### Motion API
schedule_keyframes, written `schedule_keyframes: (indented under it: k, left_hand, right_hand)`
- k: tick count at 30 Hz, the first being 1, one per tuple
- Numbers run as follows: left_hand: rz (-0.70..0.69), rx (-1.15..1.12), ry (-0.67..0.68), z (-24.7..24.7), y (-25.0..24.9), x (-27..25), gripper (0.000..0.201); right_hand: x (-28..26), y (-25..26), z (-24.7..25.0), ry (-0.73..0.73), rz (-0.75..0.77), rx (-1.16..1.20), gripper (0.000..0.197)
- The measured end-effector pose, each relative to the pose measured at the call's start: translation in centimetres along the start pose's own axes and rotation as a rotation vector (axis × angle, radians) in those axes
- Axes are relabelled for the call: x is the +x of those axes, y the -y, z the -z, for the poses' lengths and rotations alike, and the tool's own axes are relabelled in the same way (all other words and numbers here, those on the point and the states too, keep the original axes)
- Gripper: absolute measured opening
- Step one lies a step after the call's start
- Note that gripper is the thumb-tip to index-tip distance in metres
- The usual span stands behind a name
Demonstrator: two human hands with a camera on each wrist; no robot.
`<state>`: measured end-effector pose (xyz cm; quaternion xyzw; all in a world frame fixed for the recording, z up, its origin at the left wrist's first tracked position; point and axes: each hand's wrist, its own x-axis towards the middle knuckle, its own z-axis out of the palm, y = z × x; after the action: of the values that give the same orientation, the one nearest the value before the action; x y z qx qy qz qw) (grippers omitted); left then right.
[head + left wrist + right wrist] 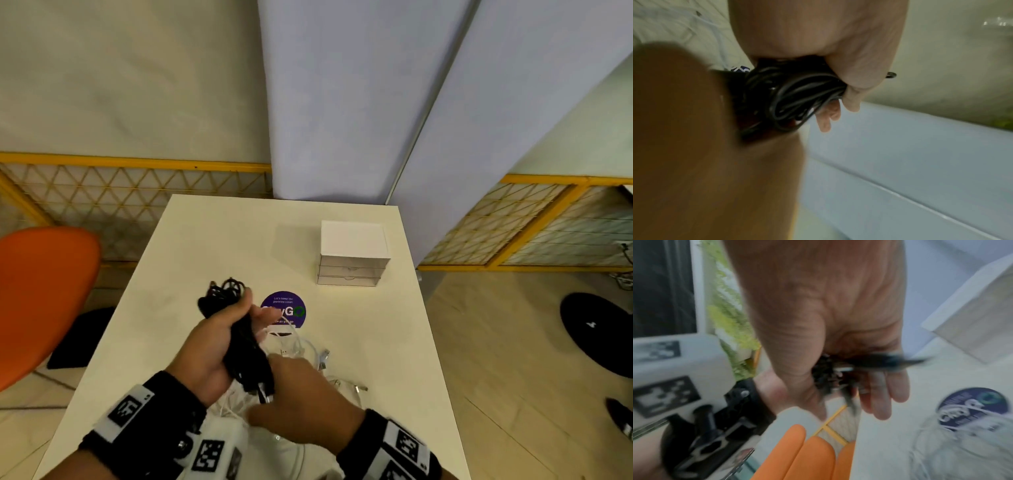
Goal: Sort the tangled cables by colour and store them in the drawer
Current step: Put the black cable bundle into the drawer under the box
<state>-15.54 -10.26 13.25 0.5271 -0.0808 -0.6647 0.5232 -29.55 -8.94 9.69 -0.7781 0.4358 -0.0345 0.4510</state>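
Observation:
A bundle of black cables [239, 335] is held above the white table [191, 240]. My left hand [215, 346] grips its middle, and loops stick out above the thumb. In the left wrist view the black cables [789, 97] sit coiled in the palm under curled fingers [828, 120]. My right hand [301, 394] holds the bundle's lower end, where a plug [263, 394] shows. In the blurred right wrist view the black cables [828, 376] lie between thumb and fingers [881, 395]. White cables [308, 349] lie tangled on the table beneath both hands. The small white drawer unit [352, 257] stands shut at the back right.
A round purple sticker [284, 308] lies on the table between the hands and the drawer unit. An orange chair [44, 291] stands left of the table. Grey partition panels [342, 102] rise behind the table's far edge. A black round base [596, 329] sits on the floor at right.

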Motion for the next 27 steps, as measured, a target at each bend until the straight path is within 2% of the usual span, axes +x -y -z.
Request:
schedule_keyframes:
  k: [2, 4, 7, 10, 15, 21, 27]
  left_hand:
    - [-0.032, -0.049, -0.012, 1.6, -1.8, 0.6, 0.028]
    - [-0.033, -0.004, -0.008, 3.7, -3.4, 0.9, 0.030]
    - [-0.022, 0.091, 0.010, 6.6, -4.3, 1.1, 0.037]
    - [0.028, 0.126, -0.002, 8.6, -4.0, 1.1, 0.042]
    - [0.056, 0.190, -0.022, 9.9, -3.1, 0.9, 0.044]
    - [0.038, 0.228, -0.057, 9.4, -2.7, 0.5, 0.046]
    - [0.055, 0.226, -0.085, 7.0, -1.6, 0.7, 0.045]
  right_hand:
    - [0.2, -1.7, 0.6, 0.129, -0.067, 0.008, 0.051]
    - [1.2, -4.0, 1.6, 0.144, -0.150, -0.009, 0.060]
    - [3.8, -7.4, 3.9, -0.055, -0.297, 0.001, 0.058]
    - [6.9, -10.9, 6.0, -0.230, -0.405, -0.149, 0.065]
    - [10.2, -14.6, 8.4, -0.291, -0.564, -0.278, 0.080]
    - [12.1, -16.9, 10.3, -0.327, -0.592, -0.352, 0.086]
    - [13.1, -18.1, 11.0, -0.359, -0.488, -0.413, 0.074]
